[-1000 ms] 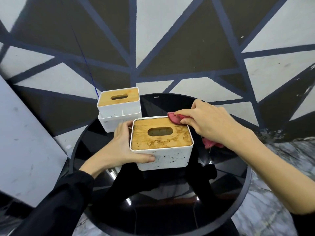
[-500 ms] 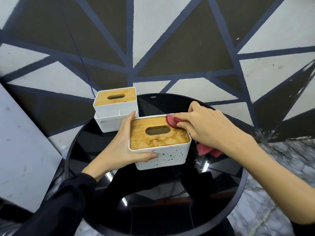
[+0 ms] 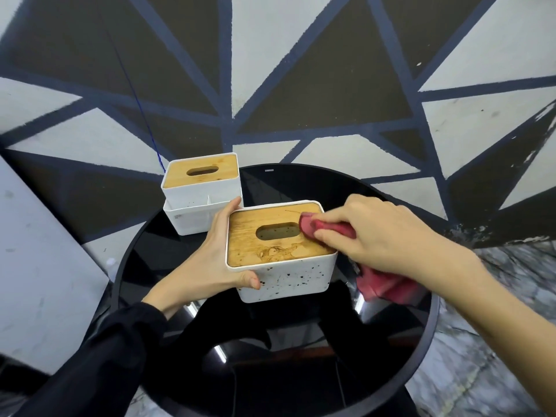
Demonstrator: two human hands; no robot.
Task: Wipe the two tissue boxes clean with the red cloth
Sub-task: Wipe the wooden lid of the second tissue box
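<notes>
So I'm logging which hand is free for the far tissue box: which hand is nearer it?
Left. The left hand grips the near box beside the far tissue box; the right hand is farther right.

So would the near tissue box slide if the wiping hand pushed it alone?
Probably: the near tissue box sits on a glossy black table, and the left hand grips it. It looks light, with smooth plastic walls. Tipping seems unlikely; it is squat.

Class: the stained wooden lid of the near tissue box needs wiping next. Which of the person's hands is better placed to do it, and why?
Right. The right hand already presses the red cloth onto the near box's lid, while the left hand steadies the box's side.
</notes>
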